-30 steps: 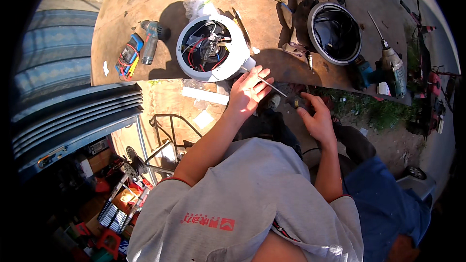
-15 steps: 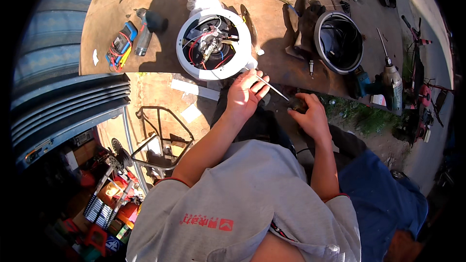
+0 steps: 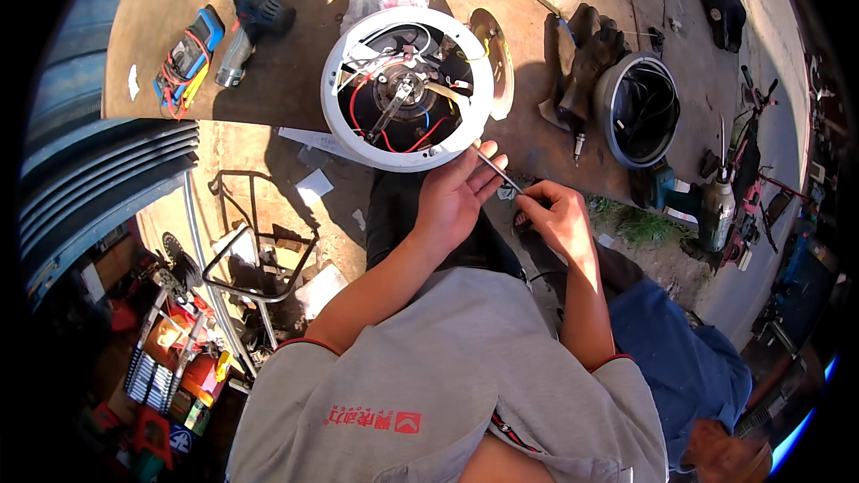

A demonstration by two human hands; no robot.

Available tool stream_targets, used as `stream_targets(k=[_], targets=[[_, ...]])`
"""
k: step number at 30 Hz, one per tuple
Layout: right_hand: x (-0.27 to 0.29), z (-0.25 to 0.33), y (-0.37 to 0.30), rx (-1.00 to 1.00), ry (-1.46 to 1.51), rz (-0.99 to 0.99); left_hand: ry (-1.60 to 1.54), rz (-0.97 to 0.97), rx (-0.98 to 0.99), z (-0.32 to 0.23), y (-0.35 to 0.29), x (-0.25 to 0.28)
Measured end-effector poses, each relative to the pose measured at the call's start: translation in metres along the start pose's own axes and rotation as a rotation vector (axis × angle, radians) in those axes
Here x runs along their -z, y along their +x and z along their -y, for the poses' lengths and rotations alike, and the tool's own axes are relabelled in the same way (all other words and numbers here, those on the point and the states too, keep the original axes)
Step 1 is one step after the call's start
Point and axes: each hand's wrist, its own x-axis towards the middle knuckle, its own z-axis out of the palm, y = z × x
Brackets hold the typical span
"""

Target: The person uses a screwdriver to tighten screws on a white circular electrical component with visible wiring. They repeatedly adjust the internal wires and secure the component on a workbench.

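A white round housing (image 3: 335, 130) sits at the front edge of the table, its middle full of red, white, yellow and blue wires. Below its lower right rim is my left hand (image 3: 447, 201), palm up. Its fingers are curled at the rim, by the tip of a thin metal screwdriver (image 3: 499, 172); what they pinch there is hidden. My right hand (image 3: 562, 222) grips the screwdriver's other end between thumb and fingers, hiding the handle. The shaft slants from the rim down to the right. Against the housing's right side leans a round plate (image 3: 497, 63).
A multimeter (image 3: 191, 54) and a cordless drill (image 3: 237, 58) lie left on the table. To the right are dark gloves (image 3: 586, 54), a spark plug (image 3: 580, 145) and a silver-rimmed black bowl (image 3: 601, 112). Blue clothing (image 3: 667, 349) of another person is beside my right arm.
My right hand has closed in along the screwdriver toward the housing, so less shaft shows. My left hand stays at the rim. The view has shifted, and the housing's wired inside shows more fully.
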Motion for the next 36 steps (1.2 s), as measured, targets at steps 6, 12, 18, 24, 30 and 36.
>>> stream_targets(k=[6, 12, 18, 24, 30, 36], targets=[[-0.006, 0.014, -0.007, -0.023, -0.054, -0.131, -0.027, -0.051, 0.007, -0.001, -0.004, -0.004], [0.005, 0.028, -0.025, 0.022, -0.146, -0.111, 0.111, -0.130, -0.073, 0.001, -0.003, -0.006], [0.024, -0.041, -0.036, -0.111, 0.379, -0.003, 0.510, -0.213, -0.020, 0.028, 0.024, -0.004], [0.052, -0.061, -0.051, -0.131, 0.750, 0.029, 0.811, -0.250, -0.071, 0.045, 0.082, -0.011], [0.060, -0.071, -0.085, 0.094, 1.018, 0.222, 1.026, -0.013, -0.098, 0.041, 0.034, -0.015], [0.036, -0.066, -0.065, 0.181, 0.090, -0.123, 1.926, 0.104, -1.147, -0.013, -0.037, -0.070]])
